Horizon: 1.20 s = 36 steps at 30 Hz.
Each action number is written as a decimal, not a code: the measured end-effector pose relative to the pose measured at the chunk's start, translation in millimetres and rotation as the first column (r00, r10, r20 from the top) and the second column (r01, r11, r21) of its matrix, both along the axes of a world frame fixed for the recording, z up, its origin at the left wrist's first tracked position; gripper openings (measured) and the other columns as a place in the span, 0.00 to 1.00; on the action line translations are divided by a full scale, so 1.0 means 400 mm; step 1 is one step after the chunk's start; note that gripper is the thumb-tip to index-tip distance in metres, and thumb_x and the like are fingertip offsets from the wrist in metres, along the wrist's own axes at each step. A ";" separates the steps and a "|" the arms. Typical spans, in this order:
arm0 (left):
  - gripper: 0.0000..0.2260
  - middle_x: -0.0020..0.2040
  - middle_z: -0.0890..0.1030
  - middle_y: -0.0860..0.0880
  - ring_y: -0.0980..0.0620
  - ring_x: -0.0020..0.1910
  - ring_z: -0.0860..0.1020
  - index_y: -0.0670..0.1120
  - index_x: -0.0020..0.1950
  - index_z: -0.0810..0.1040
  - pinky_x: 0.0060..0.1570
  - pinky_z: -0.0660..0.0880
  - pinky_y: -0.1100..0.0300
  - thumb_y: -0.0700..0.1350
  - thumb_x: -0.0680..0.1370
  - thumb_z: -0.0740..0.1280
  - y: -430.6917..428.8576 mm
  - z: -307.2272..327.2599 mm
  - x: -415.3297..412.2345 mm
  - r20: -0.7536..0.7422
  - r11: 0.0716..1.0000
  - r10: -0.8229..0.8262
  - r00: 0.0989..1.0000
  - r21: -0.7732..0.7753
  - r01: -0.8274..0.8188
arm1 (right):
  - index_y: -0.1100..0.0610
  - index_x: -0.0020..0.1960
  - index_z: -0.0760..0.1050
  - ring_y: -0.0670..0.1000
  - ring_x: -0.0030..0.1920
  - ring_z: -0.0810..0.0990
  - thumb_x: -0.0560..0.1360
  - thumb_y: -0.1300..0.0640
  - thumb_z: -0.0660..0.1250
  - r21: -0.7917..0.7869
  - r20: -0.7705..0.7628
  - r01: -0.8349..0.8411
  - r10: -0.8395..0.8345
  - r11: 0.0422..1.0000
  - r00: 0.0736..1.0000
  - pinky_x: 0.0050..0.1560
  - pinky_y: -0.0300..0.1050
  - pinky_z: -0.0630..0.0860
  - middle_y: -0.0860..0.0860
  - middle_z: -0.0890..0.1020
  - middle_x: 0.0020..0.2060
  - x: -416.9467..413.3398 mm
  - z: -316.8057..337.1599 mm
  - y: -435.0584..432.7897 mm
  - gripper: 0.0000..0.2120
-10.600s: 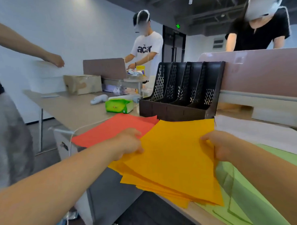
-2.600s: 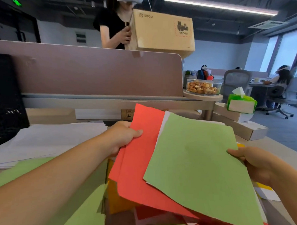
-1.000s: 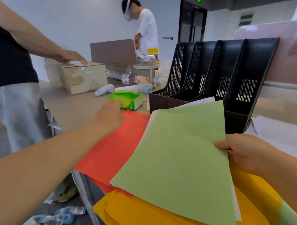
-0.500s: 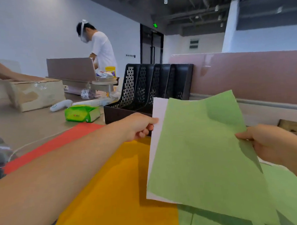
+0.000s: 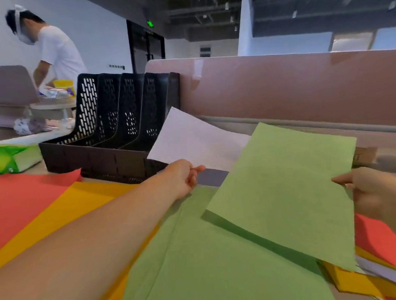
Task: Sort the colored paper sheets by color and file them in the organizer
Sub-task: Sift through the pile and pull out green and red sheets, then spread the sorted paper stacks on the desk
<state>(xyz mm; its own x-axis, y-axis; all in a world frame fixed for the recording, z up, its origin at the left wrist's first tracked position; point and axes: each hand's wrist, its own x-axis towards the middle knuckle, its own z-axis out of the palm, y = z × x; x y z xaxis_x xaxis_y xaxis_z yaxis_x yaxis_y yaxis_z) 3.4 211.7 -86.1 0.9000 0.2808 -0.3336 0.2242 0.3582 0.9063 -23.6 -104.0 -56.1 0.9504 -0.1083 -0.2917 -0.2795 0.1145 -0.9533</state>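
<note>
Aloft, white sheet [image 5: 192, 138] between left fingers [image 5: 198, 168]

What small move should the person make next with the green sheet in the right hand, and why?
Probably lay the green sheet down on the green pile that lies just below it. The right hand pinches its edge, and the left hand holds the white sheet apart from it, so the two colours are separated.

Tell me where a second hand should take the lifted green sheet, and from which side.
Its free left edge, from the left. The green sheet hangs above the green pile, pinched at its right edge by the right hand, so fingers could slip under. The left hand holds a white sheet.
</note>
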 end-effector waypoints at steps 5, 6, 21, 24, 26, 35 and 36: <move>0.08 0.39 0.79 0.46 0.59 0.13 0.65 0.41 0.48 0.67 0.15 0.63 0.71 0.36 0.82 0.50 -0.027 -0.029 0.065 -0.037 0.999 -0.014 0.999 -0.041 0.013 | 0.64 0.43 0.67 0.52 0.18 0.78 0.79 0.68 0.50 0.028 -0.069 -0.008 0.009 1.000 0.998 0.13 0.45 0.71 0.59 0.80 0.26 0.057 -0.042 -0.016 0.10; 0.08 0.39 0.79 0.45 0.59 0.13 0.65 0.41 0.47 0.66 0.16 0.64 0.71 0.35 0.82 0.50 -0.028 -0.031 0.072 -0.040 0.999 -0.012 0.999 -0.043 0.010 | 0.64 0.44 0.68 0.52 0.18 0.78 0.79 0.68 0.51 0.022 -0.080 -0.002 0.004 1.000 0.997 0.13 0.46 0.71 0.59 0.80 0.30 0.065 -0.047 -0.017 0.09; 0.19 0.49 0.80 0.45 0.50 0.42 0.77 0.47 0.59 0.75 0.38 0.75 0.60 0.57 0.74 0.69 -0.018 0.086 -0.118 -0.061 0.888 -0.271 0.961 0.369 0.274 | 0.67 0.53 0.72 0.54 0.21 0.80 0.79 0.68 0.53 -0.112 -0.050 -0.161 0.157 0.981 0.986 0.18 0.47 0.75 0.61 0.81 0.26 -0.076 0.068 0.062 0.10; 0.07 0.46 0.81 0.45 0.49 0.38 0.78 0.46 0.50 0.77 0.39 0.75 0.59 0.46 0.76 0.70 -0.018 0.116 -0.193 -0.016 0.856 -0.346 0.938 0.403 0.323 | 0.68 0.52 0.69 0.50 0.15 0.74 0.80 0.68 0.51 -0.085 -0.078 -0.199 0.193 0.976 0.978 0.13 0.38 0.69 0.59 0.77 0.20 -0.123 0.072 0.108 0.09; 0.08 0.47 0.79 0.42 0.48 0.38 0.77 0.47 0.42 0.73 0.38 0.74 0.58 0.38 0.75 0.70 -0.006 0.117 -0.229 -0.003 0.814 -0.297 0.955 0.523 0.254 | 0.68 0.50 0.68 0.51 0.15 0.75 0.80 0.68 0.52 -0.119 -0.111 -0.208 0.195 0.971 0.975 0.13 0.39 0.70 0.59 0.77 0.19 -0.139 0.052 0.137 0.07; 0.20 0.47 0.75 0.42 0.46 0.37 0.73 0.44 0.59 0.69 0.36 0.69 0.57 0.39 0.72 0.73 0.020 0.041 -0.293 -0.227 0.385 -0.249 0.942 0.869 0.311 | 0.68 0.48 0.73 0.62 0.40 0.81 0.70 0.67 0.70 -0.450 -0.115 -0.187 0.151 0.873 0.982 0.45 0.55 0.80 0.65 0.81 0.43 -0.170 -0.066 0.191 0.10; 0.22 0.52 0.76 0.43 0.46 0.42 0.75 0.45 0.60 0.67 0.39 0.73 0.56 0.42 0.71 0.74 0.014 0.036 -0.293 -0.304 0.247 -0.223 0.926 0.901 0.356 | 0.67 0.48 0.74 0.60 0.37 0.80 0.69 0.67 0.71 -0.474 -0.100 -0.181 0.152 0.862 0.983 0.39 0.50 0.79 0.63 0.80 0.41 -0.172 -0.069 0.187 0.10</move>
